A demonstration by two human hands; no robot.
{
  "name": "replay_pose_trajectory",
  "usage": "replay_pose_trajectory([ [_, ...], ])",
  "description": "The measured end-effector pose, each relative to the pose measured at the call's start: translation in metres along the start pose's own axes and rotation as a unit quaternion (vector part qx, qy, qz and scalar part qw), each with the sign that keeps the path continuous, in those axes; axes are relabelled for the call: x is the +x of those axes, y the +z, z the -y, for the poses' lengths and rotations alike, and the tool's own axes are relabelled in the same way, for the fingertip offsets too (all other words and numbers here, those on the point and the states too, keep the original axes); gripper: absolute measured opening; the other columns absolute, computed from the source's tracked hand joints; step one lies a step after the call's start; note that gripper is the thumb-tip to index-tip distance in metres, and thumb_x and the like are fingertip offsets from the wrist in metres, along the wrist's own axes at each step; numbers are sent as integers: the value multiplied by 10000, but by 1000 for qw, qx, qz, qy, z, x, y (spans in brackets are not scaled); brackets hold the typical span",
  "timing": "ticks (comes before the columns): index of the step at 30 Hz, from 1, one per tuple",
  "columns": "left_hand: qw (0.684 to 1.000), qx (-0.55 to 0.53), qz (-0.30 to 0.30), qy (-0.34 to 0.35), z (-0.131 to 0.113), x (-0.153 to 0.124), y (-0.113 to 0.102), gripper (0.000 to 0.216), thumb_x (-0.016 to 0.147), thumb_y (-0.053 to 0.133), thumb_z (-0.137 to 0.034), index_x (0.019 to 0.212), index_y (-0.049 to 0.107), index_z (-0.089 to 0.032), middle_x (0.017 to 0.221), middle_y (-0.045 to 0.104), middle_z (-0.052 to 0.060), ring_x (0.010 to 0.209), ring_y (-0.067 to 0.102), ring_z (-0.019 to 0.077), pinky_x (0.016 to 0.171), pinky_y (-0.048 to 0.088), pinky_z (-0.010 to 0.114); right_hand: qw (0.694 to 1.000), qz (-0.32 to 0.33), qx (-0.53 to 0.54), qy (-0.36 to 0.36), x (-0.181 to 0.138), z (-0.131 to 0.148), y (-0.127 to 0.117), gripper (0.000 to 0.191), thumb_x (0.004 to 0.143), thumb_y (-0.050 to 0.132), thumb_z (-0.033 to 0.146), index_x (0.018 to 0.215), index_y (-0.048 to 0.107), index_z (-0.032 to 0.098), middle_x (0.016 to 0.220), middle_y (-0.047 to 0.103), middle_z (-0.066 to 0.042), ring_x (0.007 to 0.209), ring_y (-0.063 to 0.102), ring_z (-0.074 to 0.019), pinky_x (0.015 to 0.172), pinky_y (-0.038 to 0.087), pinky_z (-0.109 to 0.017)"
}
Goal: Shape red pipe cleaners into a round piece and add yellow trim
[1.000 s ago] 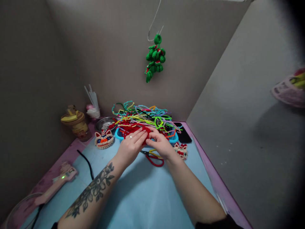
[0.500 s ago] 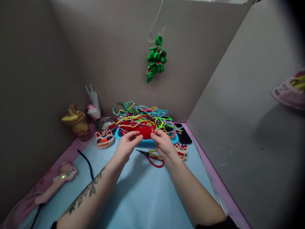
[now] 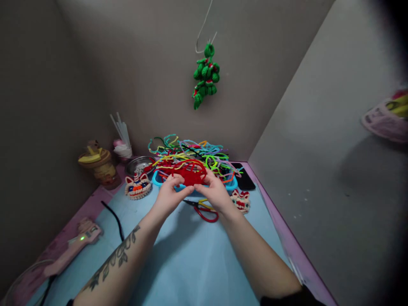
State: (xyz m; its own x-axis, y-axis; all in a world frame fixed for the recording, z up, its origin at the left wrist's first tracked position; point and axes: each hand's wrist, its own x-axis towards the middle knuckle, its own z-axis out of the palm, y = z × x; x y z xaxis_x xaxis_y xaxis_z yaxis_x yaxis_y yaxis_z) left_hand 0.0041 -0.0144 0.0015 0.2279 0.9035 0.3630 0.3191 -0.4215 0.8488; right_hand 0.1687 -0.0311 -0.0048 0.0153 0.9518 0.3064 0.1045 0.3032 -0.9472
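Observation:
My left hand [image 3: 168, 196] and my right hand [image 3: 215, 192] pinch a small red pipe-cleaner piece [image 3: 190, 177] between them, just above the front edge of a blue tray [image 3: 233, 185]. Red wire loops rise from the piece. The tray holds a heap of coloured pipe cleaners [image 3: 191, 152]. Red-handled scissors [image 3: 204, 210] lie on the blue mat right below my hands.
Two small lion-face figures [image 3: 137, 186] [image 3: 241, 199] flank the tray. A steel bowl [image 3: 139, 164], a yellow cup [image 3: 96, 163], a black phone [image 3: 244, 178], a pink glue gun [image 3: 72, 248] and a black cord [image 3: 113, 212] lie around. A green ornament [image 3: 205, 77] hangs on the wall.
My hands lifted the red piece off the tray edge and turned it between the fingers; the left palm now faces more upward.

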Motion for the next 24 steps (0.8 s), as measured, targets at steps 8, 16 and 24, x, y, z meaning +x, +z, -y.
replay_pose_trajectory([
  [8, 997, 77, -2, 22, 0, -2, 1, 244, 734, 659, -320, 566, 540, -190, 754, 562, 9, 791, 521, 173, 773, 431, 319, 992, -40, -120, -4, -1, -7, 6, 78, 696, 671, 268, 746, 696, 214, 1222, 552, -67, 1214, 459, -246, 1086, 309, -390],
  [16, 998, 47, 40, 15, 0, 1, -3, 155, 733, 658, -324, 670, 633, -185, 805, 593, 22, 806, 553, 177, 780, 428, 318, 998, 6, -66, 15, 0, 0, 0, 205, 718, 663, 322, 869, 724, 197, 1294, 514, -90, 1255, 448, -254, 1099, 301, -383],
  [24, 998, 20, 43, 32, -1, 1, -4, 164, 781, 616, -328, 714, 651, -183, 816, 577, 26, 796, 535, 168, 767, 430, 308, 997, -4, -64, 32, 0, -3, -3, 138, 673, 709, 319, 698, 680, 187, 1357, 474, -93, 1298, 416, -261, 1116, 272, -389],
])
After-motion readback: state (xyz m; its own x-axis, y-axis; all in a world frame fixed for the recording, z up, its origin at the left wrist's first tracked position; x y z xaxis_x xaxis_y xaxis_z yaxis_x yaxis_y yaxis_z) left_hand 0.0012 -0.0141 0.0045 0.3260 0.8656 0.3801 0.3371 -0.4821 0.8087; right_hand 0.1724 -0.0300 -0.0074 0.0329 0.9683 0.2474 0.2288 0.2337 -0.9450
